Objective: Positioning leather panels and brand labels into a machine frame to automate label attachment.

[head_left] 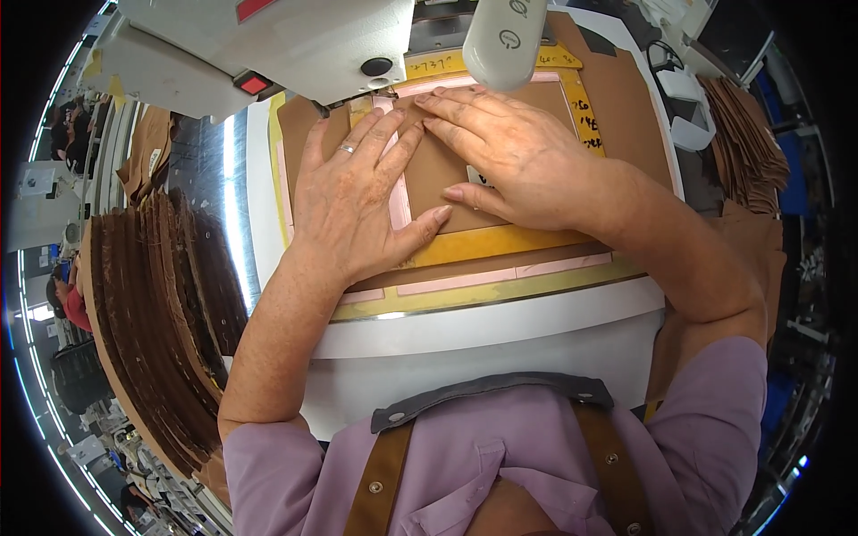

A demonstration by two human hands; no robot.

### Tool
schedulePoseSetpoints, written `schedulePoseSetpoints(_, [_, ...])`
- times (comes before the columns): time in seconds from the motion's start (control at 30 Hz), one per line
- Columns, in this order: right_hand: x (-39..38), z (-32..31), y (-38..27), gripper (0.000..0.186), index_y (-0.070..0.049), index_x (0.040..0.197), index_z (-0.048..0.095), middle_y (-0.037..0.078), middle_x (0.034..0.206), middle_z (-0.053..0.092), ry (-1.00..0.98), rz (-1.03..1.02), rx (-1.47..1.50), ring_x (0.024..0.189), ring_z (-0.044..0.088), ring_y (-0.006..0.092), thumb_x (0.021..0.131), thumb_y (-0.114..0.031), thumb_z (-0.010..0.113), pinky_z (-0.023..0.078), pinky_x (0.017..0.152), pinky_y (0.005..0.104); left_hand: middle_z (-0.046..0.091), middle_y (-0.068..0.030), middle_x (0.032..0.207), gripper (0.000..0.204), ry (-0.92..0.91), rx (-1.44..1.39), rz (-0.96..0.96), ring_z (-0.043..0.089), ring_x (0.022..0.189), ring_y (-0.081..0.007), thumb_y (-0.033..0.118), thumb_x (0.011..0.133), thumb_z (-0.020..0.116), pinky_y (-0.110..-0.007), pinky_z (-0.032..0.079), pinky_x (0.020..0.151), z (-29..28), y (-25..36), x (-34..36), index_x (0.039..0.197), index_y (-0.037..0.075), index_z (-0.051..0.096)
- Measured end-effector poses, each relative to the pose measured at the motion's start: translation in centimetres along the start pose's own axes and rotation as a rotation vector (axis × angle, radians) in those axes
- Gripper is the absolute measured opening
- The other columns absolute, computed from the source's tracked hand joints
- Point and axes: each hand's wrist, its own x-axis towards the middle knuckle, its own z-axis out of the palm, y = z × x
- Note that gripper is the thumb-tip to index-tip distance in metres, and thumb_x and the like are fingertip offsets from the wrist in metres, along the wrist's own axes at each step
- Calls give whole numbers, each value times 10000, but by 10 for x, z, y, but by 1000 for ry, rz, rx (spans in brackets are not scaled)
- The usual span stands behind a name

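Two hands down flat on the work! The left hand lies with fingers fanned, partly over a pink strip; the right hand presses beside it, fingers close together, thumb apart, and neither is pinching anything. Beneath them, the brown panel sits right by the white machine head, brown showing inside and outside the yellow frame. So, progress: panel, frame and strips are already laid out, I'd judge. Any finished stitching? Can't make it out from here, nor how much remains.
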Motion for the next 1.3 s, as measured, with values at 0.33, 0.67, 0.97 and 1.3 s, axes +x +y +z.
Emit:
schedulePoseSetpoints(0.33, [-21, -5, -8, 682, -21, 1444, 522, 149, 1492, 508, -126, 174, -37, 1435, 403, 324, 994, -532, 563, 309, 1201, 556, 571, -142, 1447, 775, 29, 30, 18, 504, 1395, -292, 567, 795, 703, -587, 284, 1151, 4, -2, 2, 1375, 61, 609])
schedulePoseSetpoints(0.67, [-18, -3, -8, 706, -61, 1488, 489, 116, 1522, 484, -156, 201, -47, 1441, 391, 309, 989, -557, 549, 298, 1160, 688, 605, -145, 1423, 813, 23, 85, 0, 541, 1360, -283, 637, 831, 662, -543, 326, 1109, 4, 6, 5, 1363, 25, 613])
schedulePoseSetpoints(0.97, [-16, -7, -11, 720, -59, 1501, 475, 139, 1539, 471, -173, 195, -62, 1456, 383, 306, 988, -559, 550, 319, 1148, 686, 611, -136, 1417, 785, 34, 87, 9, 549, 1353, -276, 620, 825, 670, -523, 315, 1113, 3, 3, 8, 1378, 65, 620])
schedulePoseSetpoints(1.3, [-40, -19, -11, 709, -20, 1444, 537, 275, 1477, 492, -172, 337, -73, 1417, 407, 479, 986, -560, 570, 367, 1178, 519, 598, -149, 1422, 743, 5, 145, -1, 564, 1322, -281, 543, 823, 701, -522, 336, 1103, -1, 7, 10, 1378, 57, 615])
